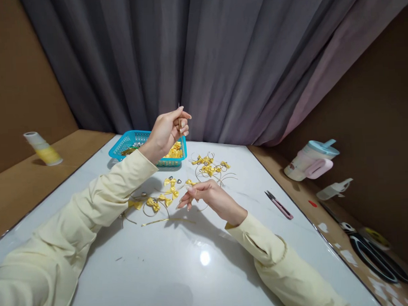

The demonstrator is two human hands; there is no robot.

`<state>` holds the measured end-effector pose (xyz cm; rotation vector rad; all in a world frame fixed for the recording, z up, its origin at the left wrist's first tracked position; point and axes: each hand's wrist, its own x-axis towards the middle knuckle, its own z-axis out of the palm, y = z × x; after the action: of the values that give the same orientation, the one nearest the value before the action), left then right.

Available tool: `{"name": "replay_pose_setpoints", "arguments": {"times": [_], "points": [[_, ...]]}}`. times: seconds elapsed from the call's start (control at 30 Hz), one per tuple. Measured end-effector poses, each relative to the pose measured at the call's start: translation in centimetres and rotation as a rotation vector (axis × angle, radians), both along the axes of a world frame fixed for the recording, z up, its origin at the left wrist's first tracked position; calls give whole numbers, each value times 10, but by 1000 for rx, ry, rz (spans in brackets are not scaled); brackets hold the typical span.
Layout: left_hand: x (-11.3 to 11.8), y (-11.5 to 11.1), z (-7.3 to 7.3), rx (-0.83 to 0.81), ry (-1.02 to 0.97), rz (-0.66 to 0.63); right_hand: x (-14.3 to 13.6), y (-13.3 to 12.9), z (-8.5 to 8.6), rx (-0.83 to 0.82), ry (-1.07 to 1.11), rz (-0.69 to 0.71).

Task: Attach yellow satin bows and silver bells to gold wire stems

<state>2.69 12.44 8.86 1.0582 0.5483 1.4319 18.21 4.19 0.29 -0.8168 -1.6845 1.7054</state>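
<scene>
My left hand (169, 128) is raised in front of the blue basket (123, 159), its fingers closed on a thin gold cord (180, 122) whose tip sticks up above the thumb. Lower and to the right, my right hand (214, 197) hovers over the white table with thumb and forefinger pinched together. A small yellow bow (191, 182) shows right at those fingertips; whether they grip it or a strand is too fine to tell. Around the hands lie yellow ribbon bows (152, 204), silver beads (179, 181) and loose gold cords (168, 220). More bows (174, 150) fill the basket.
Finished-looking bows on cords (210, 170) form a pile at the back right. Pink thread snips (279, 205) lie on the right. Beyond the table edge are a lidded cup (309, 159), a small white bottle (332, 190), scissors (370, 254) and, at left, a yellow thread spool (43, 148).
</scene>
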Motion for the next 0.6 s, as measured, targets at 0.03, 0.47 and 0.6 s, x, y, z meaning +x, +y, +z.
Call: {"name": "replay_pose_setpoints", "arguments": {"times": [0.03, 0.47, 0.6], "points": [[0, 0, 0, -3, 1, -10, 0, 0, 0, -1, -2, 6], [4, -16, -6, 136, 133, -29, 36, 20, 28, 234, -395, 101], [8, -24, -6, 152, 154, -88, 25, 32, 52, 250, -171, -127]]}}
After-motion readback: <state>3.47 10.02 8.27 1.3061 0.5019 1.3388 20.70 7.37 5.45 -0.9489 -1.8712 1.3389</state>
